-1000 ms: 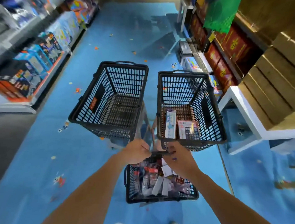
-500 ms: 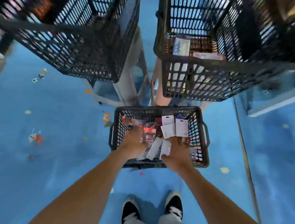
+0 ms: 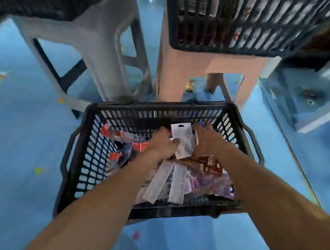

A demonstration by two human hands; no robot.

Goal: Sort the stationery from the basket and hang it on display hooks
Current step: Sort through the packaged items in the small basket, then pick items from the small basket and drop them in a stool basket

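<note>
A black plastic basket [image 3: 80, 158] sits on the blue floor below me, filled with packaged stationery: red-topped packs [image 3: 121, 136] at its left, white card-backed packs [image 3: 161, 183] and purple packs [image 3: 206, 183] toward the front. Both my hands reach into it. My left hand [image 3: 164, 143] pinches a white hang-card pack [image 3: 181, 139], thumb on its face. My right hand [image 3: 206, 138] is just right of that card, its fingers curled down among the packs; what they hold is hidden.
A grey plastic stool [image 3: 93, 50] stands behind the basket at left and a tan stool [image 3: 192, 67] at right, each with a black mesh basket [image 3: 250, 22] on top. A white shelf base [image 3: 315, 116] lies at right. Bits of litter dot the floor.
The view has dropped down close to the floor basket. My left hand moved right onto the white hang-card pack, and my right hand shifted deeper toward the basket's far side.
</note>
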